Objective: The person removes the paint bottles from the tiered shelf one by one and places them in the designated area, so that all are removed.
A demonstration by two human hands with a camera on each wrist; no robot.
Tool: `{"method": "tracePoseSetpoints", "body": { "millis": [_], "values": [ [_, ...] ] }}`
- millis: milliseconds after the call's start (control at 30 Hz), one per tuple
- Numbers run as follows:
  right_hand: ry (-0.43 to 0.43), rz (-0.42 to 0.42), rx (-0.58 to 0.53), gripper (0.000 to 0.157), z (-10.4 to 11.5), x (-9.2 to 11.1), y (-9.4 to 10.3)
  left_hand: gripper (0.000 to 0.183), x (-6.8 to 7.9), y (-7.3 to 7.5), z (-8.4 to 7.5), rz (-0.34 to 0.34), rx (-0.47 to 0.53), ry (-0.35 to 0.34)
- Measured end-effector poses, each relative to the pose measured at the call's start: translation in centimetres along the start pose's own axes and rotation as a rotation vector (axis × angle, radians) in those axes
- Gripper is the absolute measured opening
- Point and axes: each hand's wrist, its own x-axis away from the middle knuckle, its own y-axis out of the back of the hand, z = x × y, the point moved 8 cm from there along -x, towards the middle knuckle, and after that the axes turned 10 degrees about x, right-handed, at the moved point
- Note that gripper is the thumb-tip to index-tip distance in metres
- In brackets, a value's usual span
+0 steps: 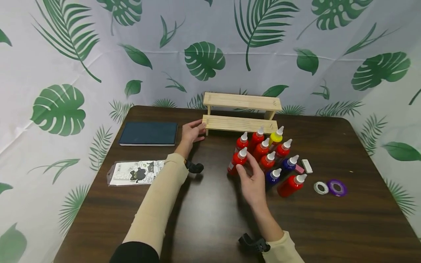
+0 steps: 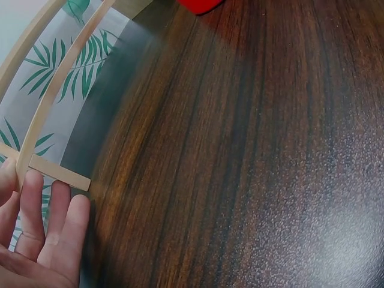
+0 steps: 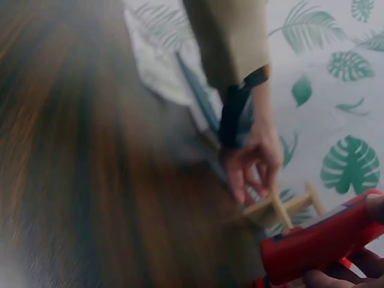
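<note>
A two-tier wooden shelf [image 1: 241,123] stands at the back of the table. My left hand [image 1: 192,132] pinches the left end of its lower board between thumb and fingers, the other fingers spread beside the shelf leg [image 2: 60,174]. My right hand [image 1: 254,184] grips a red squeeze bottle [image 1: 234,164] with a white nozzle, thumb on one side and fingers on the other. In the right wrist view this bottle [image 3: 321,243] is tilted across the corner. Close around that hand stand several more red bottles [image 1: 260,149], a yellow bottle [image 1: 275,137] and two blue bottles [image 1: 272,178].
A dark blue book [image 1: 148,133] lies at the back left, with a cat-print packet [image 1: 136,173] in front of it. Right of the bottles are a white block [image 1: 307,166], a pink block [image 1: 299,168], a white tape roll [image 1: 316,189] and a purple one [image 1: 342,188]. Leaf-print cloth hangs behind.
</note>
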Motion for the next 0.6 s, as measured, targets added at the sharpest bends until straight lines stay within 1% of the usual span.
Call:
{"method": "tracePoseSetpoints", "body": {
  "millis": [133, 300, 467, 600],
  "values": [
    [0.012, -0.052, 0.057, 0.049, -1.1, 0.2, 0.4, 0.035, -0.2, 0.0, 0.1, -0.003, -0.005, 0.009],
    [0.032, -0.089, 0.100, 0.049, -1.9, 0.2, 0.7, 0.034, -0.2, 0.0, 0.0, -0.004, -0.001, 0.008],
    [0.038, -0.088, 0.137, 0.048, -2.3, 0.0, 0.6, 0.035, -0.1, 0.0, 0.0, -0.002, 0.002, 0.001],
    [0.015, -0.074, 0.162, 0.049, -2.7, -0.1, 0.4, 0.035, -0.1, 0.1, 0.2, -0.005, 0.009, 0.006]
  ]
}}
